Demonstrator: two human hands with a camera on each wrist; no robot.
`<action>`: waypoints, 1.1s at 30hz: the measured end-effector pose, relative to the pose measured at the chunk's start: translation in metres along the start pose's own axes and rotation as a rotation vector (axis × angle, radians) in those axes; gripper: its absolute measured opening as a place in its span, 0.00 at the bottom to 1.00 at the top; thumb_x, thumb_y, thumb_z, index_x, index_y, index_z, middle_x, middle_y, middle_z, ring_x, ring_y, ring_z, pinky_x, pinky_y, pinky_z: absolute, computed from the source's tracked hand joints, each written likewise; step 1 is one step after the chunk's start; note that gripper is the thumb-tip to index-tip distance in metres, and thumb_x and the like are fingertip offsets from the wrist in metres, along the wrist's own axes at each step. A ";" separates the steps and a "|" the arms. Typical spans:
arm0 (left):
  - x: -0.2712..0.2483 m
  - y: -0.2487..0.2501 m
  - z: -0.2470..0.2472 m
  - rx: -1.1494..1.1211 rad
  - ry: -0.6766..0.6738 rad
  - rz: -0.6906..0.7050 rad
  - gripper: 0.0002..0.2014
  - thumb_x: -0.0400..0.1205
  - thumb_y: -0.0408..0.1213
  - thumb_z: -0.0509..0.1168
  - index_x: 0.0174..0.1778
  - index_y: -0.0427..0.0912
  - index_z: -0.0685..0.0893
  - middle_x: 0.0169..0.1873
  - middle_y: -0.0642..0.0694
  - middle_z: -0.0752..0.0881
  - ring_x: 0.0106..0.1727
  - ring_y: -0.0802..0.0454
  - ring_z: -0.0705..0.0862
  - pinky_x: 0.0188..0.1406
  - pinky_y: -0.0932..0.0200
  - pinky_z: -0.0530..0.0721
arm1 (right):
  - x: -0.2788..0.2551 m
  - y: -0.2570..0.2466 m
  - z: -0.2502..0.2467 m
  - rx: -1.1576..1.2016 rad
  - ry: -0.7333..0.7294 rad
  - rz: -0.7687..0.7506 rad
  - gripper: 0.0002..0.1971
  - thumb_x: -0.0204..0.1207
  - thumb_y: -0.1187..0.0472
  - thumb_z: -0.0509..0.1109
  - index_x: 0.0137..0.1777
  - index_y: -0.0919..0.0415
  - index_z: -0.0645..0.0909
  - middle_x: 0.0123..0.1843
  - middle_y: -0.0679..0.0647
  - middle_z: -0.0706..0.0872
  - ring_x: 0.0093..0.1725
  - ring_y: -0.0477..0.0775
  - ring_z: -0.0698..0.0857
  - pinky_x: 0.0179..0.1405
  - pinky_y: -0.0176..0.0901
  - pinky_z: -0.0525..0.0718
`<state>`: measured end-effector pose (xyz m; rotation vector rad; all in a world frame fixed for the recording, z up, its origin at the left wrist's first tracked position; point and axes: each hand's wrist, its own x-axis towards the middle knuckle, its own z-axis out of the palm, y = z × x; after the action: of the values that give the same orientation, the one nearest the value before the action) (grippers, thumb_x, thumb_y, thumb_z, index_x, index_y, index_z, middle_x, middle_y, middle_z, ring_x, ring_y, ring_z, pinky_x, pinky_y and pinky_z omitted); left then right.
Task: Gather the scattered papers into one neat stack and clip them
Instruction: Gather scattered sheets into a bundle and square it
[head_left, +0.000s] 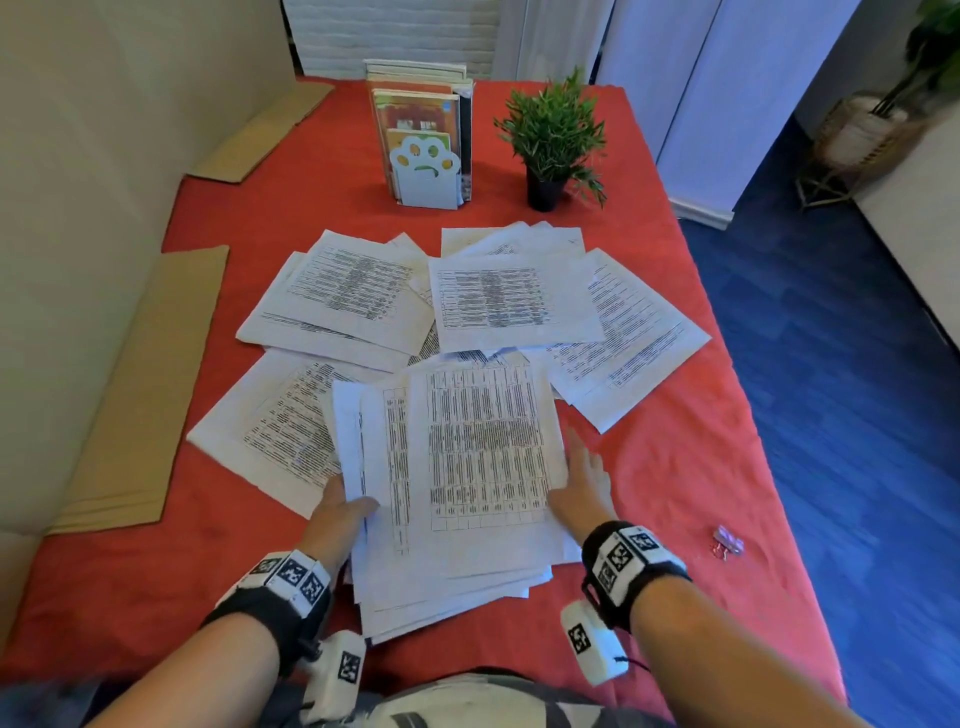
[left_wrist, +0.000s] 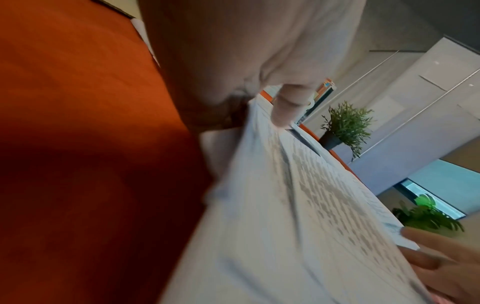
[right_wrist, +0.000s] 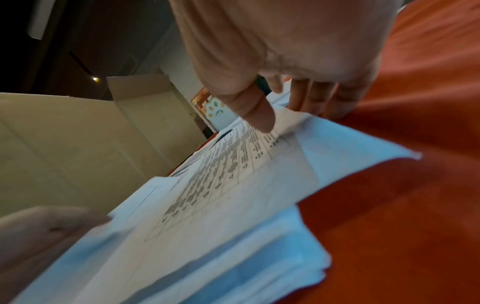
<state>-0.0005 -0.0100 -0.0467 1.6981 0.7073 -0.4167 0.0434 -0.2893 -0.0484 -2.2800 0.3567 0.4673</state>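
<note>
Under the gathered stack (head_left: 457, 493) the left hand's (head_left: 337, 512) fingers are hidden; only its thumb (left_wrist: 284, 111) shows, pressed on the top sheet at the left edge, so it pinches the pile. Both wrist views are blurred, and the print on the sheets cannot be read. At the right edge the right hand (head_left: 582, 486) lies with fingers (right_wrist: 319, 98) nearly straight along the stack's side on the red cloth (head_left: 691, 467), its thumb (right_wrist: 255, 109) touching the top page. Beyond the stack, scattered papers (head_left: 493, 296) overlap in perhaps four loose groups; a sheet count is not possible. One small binder clip (head_left: 729, 540) lies near the right hand, apart from the paper. One book stand (head_left: 423, 171) and one potted plant (head_left: 553, 135) sit at the far end.
</note>
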 end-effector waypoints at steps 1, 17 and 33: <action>-0.002 0.002 0.003 0.000 0.009 0.015 0.22 0.85 0.39 0.58 0.75 0.50 0.65 0.66 0.48 0.77 0.65 0.43 0.79 0.65 0.49 0.76 | 0.000 -0.002 0.003 -0.066 -0.025 0.008 0.40 0.70 0.71 0.61 0.82 0.50 0.54 0.71 0.59 0.68 0.69 0.65 0.69 0.71 0.55 0.67; -0.027 0.025 -0.006 0.059 -0.028 0.318 0.27 0.79 0.28 0.64 0.69 0.58 0.68 0.63 0.48 0.82 0.66 0.45 0.80 0.66 0.45 0.78 | -0.014 -0.021 -0.012 0.740 -0.329 0.023 0.39 0.64 0.77 0.68 0.77 0.61 0.63 0.68 0.65 0.82 0.63 0.63 0.84 0.60 0.62 0.84; -0.047 0.100 0.015 -0.197 0.069 0.653 0.34 0.62 0.34 0.81 0.65 0.42 0.80 0.62 0.31 0.80 0.65 0.36 0.82 0.62 0.29 0.80 | -0.039 -0.078 -0.062 1.029 0.005 -0.368 0.30 0.47 0.81 0.60 0.49 0.57 0.79 0.37 0.60 0.80 0.37 0.55 0.79 0.34 0.46 0.77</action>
<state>0.0311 -0.0480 0.0532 1.6514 0.2016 0.1655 0.0523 -0.2788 0.0575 -1.2919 0.1150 0.0407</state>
